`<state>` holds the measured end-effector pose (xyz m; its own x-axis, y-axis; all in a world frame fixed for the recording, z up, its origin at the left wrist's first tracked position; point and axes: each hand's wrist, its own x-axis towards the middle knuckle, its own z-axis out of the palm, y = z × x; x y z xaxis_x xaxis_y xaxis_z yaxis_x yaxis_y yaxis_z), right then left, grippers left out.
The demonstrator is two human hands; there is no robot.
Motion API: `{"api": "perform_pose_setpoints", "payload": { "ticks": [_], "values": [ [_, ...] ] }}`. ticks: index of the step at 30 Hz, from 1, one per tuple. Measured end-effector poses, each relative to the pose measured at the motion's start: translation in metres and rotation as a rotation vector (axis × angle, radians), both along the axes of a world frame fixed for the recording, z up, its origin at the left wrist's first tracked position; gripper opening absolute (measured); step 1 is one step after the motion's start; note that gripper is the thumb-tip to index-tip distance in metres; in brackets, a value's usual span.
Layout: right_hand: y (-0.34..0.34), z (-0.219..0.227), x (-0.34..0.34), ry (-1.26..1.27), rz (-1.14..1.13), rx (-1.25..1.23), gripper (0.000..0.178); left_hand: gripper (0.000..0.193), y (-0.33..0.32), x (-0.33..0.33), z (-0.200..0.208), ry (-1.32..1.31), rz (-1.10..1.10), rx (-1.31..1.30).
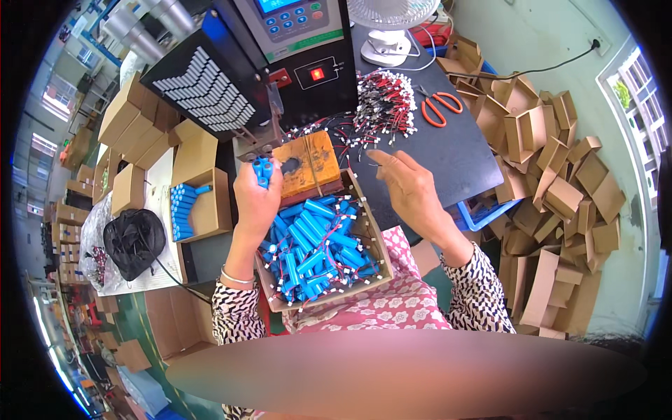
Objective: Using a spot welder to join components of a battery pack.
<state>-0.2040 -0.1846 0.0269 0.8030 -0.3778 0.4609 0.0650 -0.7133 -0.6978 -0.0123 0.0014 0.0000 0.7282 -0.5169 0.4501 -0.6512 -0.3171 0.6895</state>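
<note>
Smooth black tabletop point(451, 162); left fingers point(276, 183) clamped around glossy blue cylinders point(263, 168), right fingers point(393, 164) near tangled wires point(383, 112), grip unclear.

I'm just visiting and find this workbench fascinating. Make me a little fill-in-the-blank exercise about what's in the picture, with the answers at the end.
1. The left hand holds several cylinders coloured ____.
2. A bracelet circles the person's ____ wrist.
3. The desk fan is coloured ____.
4. The big heap of open cardboard boxes is on the picture's ____ side.

Missing words: blue; left; white; right.
</note>
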Motion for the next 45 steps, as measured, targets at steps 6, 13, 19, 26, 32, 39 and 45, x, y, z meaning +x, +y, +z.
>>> {"api": "perform_pose_setpoints", "payload": {
  "ticks": [6, 13, 19, 26, 32, 39, 45],
  "values": [
    [0.008, 0.009, 0.006, 0.081, -0.039, 0.104, 0.025, 0.013, 0.013, -0.004, 0.013, 0.437, 0.153, -0.335],
    [0.006, 0.013, 0.001, 0.145, 0.010, 0.404, 0.018, 0.022, 0.003, 0.015, 0.009, 0.548, -0.008, -0.704],
    [0.012, 0.006, 0.009, -0.070, 0.069, 0.279, 0.014, 0.013, 0.006, 0.007, -0.002, 0.203, -0.135, -0.265],
    [0.025, 0.029, 0.018, 0.210, 0.184, 0.458, 0.017, 0.019, 0.010, 0.002, 0.001, -0.143, -0.127, -0.187],
    [0.032, 0.036, 0.046, 0.186, 0.198, 0.395, 0.013, 0.021, 0.005, 0.004, 0.013, 0.135, -0.178, -0.143],
    [0.032, 0.023, 0.082, 0.236, 0.239, 0.398, 0.014, 0.018, -0.004, 0.010, 0.002, -0.007, -0.201, -0.032],
    [0.035, 0.009, 0.109, 0.129, 0.241, 0.448, 0.015, 0.019, -0.007, 0.006, 0.001, -0.061, -0.146, -0.088]
  ]
}}
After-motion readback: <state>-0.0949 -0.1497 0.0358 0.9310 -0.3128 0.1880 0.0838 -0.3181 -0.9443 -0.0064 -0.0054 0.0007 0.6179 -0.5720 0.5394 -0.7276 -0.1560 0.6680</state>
